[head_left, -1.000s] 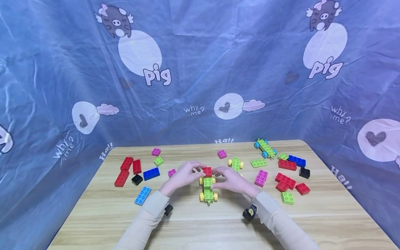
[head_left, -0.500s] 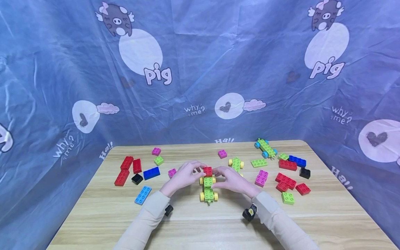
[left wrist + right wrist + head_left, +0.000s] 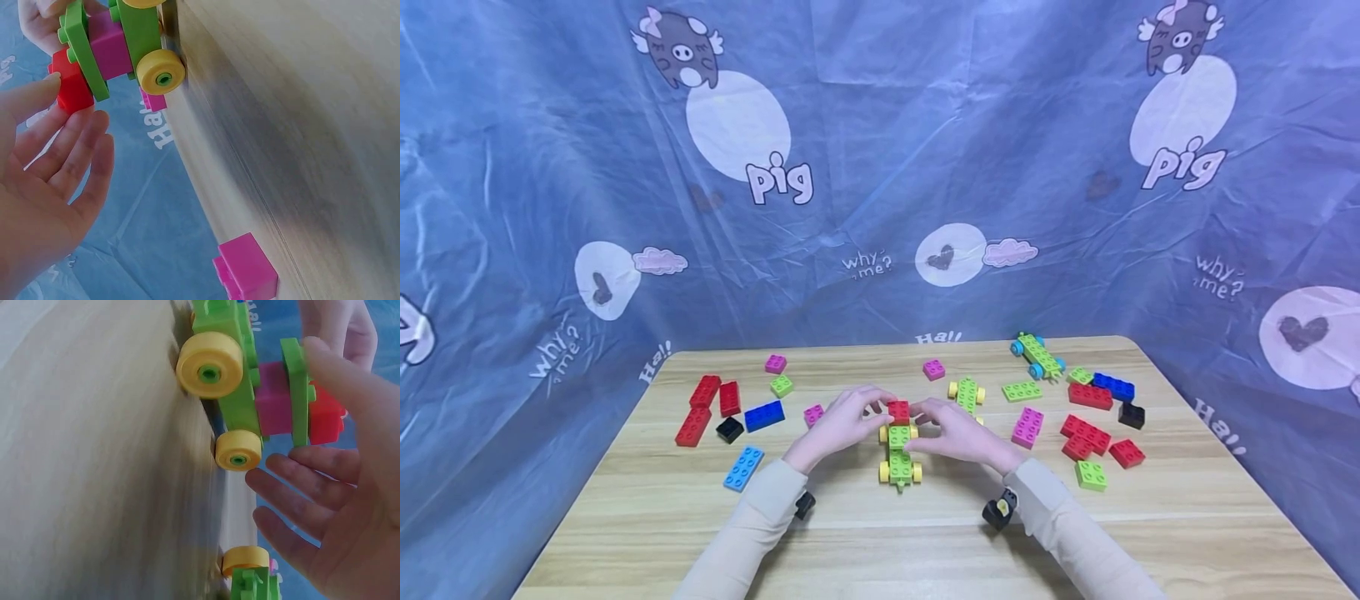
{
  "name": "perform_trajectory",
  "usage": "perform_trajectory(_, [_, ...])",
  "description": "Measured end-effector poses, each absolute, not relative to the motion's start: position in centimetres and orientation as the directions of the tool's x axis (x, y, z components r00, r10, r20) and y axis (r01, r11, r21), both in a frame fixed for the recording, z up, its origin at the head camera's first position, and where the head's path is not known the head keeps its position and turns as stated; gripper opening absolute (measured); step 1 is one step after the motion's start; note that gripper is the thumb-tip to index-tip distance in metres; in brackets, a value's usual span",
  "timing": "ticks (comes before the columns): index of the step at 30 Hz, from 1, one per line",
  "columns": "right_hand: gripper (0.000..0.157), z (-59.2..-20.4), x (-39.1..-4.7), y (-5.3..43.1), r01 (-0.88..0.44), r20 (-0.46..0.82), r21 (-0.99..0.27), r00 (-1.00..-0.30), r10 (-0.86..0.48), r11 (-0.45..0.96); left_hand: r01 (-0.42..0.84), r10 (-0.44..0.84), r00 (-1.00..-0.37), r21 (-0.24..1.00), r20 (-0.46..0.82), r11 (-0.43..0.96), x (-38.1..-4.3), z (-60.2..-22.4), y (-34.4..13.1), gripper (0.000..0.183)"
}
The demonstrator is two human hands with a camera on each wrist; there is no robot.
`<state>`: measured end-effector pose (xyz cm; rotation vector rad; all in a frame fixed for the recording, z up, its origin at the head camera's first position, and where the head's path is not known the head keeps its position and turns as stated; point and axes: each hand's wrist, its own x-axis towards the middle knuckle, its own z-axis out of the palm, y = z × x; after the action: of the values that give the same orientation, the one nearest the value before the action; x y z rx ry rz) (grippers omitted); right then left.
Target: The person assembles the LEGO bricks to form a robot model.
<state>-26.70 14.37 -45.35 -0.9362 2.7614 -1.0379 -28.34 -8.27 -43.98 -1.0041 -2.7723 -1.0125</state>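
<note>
A toy car base with yellow wheels (image 3: 900,472) stands on the table between both hands. It carries a magenta brick (image 3: 110,45), a lime-green plate (image 3: 295,394) over that, and a red brick (image 3: 898,412) on the plate's far end. My left hand (image 3: 847,418) pinches the red brick between thumb and fingers, as the left wrist view shows. My right hand (image 3: 957,431) holds the green plate, its thumb at one edge and a fingertip at the opposite edge. Its other fingers are spread slightly beside the car.
A second yellow-wheeled base (image 3: 967,395) stands just behind the right hand. A blue-wheeled base (image 3: 1037,356) is at the back right. Red bricks (image 3: 1086,436), a magenta brick (image 3: 1027,427) and others lie right; a blue brick (image 3: 764,415) and light-blue plate (image 3: 743,468) lie left.
</note>
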Motion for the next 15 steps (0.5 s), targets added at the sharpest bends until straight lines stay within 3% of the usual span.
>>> perform_trajectory(15, [0.058, -45.27, -26.59, 14.24, -0.501, 0.152, -0.601, -0.837, -0.527, 0.623, 0.586, 0.555, -0.798, 0.518, 0.235, 0.623, -28.33, -43.98, -8.25, 0.032])
